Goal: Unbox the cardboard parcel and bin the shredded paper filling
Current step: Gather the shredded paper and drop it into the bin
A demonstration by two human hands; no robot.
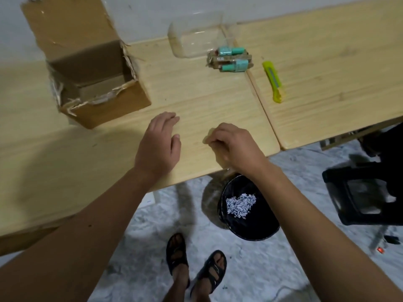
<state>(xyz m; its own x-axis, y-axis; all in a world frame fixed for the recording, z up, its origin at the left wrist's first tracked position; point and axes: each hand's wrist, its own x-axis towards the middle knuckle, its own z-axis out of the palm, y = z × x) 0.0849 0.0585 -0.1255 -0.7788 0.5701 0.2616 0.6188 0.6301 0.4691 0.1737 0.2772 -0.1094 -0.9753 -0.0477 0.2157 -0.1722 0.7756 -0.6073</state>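
The cardboard parcel (91, 83) stands open at the table's left, its flaps torn and one flap raised; its inside looks bare. A black bin (246, 205) sits on the floor under the table's front edge, with a heap of white shredded paper (239, 204) in it. My left hand (160, 142) lies flat on the table, fingers straight. My right hand (231, 147) hovers near the table's front edge above the bin, fingers curled together; whether it pinches a scrap of paper I cannot tell.
A clear plastic container (196, 33) lies at the back, with packaged teal-capped items (231, 58) beside it. A yellow-green box cutter (273, 81) lies on the adjoining right table. A black stool (366, 192) stands at the right. My sandalled feet are below.
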